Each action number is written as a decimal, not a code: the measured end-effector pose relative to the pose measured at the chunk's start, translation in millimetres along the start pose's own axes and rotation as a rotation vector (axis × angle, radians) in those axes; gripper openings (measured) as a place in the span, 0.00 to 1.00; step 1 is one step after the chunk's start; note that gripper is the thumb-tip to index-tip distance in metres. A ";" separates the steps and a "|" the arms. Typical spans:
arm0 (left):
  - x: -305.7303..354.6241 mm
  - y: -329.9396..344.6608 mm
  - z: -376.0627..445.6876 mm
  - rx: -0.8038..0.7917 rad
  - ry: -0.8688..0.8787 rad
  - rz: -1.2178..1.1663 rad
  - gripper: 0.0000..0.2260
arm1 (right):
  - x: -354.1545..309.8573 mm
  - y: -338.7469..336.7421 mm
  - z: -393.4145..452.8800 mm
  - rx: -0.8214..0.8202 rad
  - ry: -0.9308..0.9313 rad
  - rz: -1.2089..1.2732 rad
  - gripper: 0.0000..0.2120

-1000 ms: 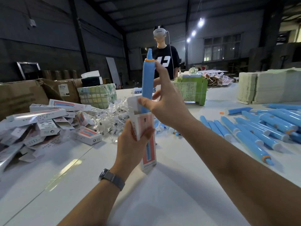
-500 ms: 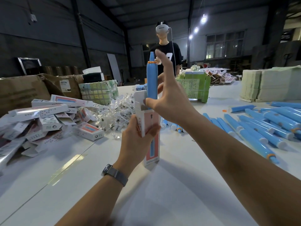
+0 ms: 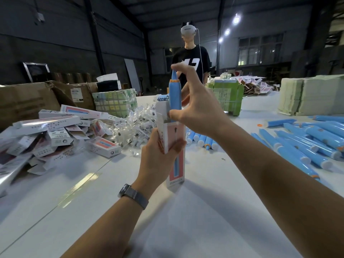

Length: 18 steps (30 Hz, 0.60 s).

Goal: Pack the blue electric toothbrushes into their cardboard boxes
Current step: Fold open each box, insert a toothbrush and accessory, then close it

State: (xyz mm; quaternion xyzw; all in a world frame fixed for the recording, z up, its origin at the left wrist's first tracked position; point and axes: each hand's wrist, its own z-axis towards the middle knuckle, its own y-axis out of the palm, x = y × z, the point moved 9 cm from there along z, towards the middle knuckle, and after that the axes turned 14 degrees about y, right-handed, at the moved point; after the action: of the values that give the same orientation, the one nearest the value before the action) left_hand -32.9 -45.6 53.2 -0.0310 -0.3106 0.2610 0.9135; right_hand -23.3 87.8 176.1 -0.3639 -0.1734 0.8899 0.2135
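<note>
- Blue brush half in upright box; right hand pinches it, fingertip on top.
- Left hand wraps the box.
- Tilted push could snag the flap, buckling cardboard.

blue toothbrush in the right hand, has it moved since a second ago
Yes. The blue toothbrush has gone down into the box: less of it stands above the box's open top. The right hand now has a finger on its tip.
</note>
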 end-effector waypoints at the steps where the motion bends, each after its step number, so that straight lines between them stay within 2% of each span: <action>1: -1.5 -0.8 0.1 0.003 -0.007 0.000 0.13 | 1.1 0.7 -0.8 0.009 0.008 -0.021 0.34; 4: -6.2 -3.7 0.0 0.017 -0.018 0.010 0.12 | 4.2 9.2 -4.9 0.020 0.002 -0.091 0.09; 5: -6.3 -4.3 0.1 0.017 -0.016 0.018 0.12 | 7.5 13.8 -6.0 0.004 0.007 -0.087 0.04; 8: -5.7 -8.9 2.2 0.036 0.006 0.078 0.11 | 24.0 24.5 -7.5 -0.011 0.049 0.018 0.05; 11: -7.7 -29.5 6.1 0.137 0.027 0.222 0.14 | 44.8 24.4 -9.4 0.081 0.109 0.182 0.07; 12: -10.3 -38.3 7.0 0.181 0.025 0.256 0.15 | 54.2 30.9 -9.8 0.063 0.154 0.196 0.08; 14: -18.4 -54.2 7.1 0.262 -0.004 0.276 0.18 | 74.9 62.2 -14.4 -0.116 0.235 0.054 0.12; 16: -27.1 -62.0 5.7 0.314 -0.049 0.237 0.19 | 97.2 104.5 -32.3 -0.416 0.247 -0.296 0.16; 18: -29.5 -61.0 5.2 0.315 -0.050 0.220 0.19 | 114.2 131.0 -56.6 -0.643 0.229 -0.517 0.16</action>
State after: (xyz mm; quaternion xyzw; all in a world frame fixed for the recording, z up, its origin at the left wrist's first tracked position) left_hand -27.8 -113.4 54.5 0.0850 -0.2832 0.4052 0.8651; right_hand -89.2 43.2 11.6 -0.4530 -0.5027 0.6615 0.3232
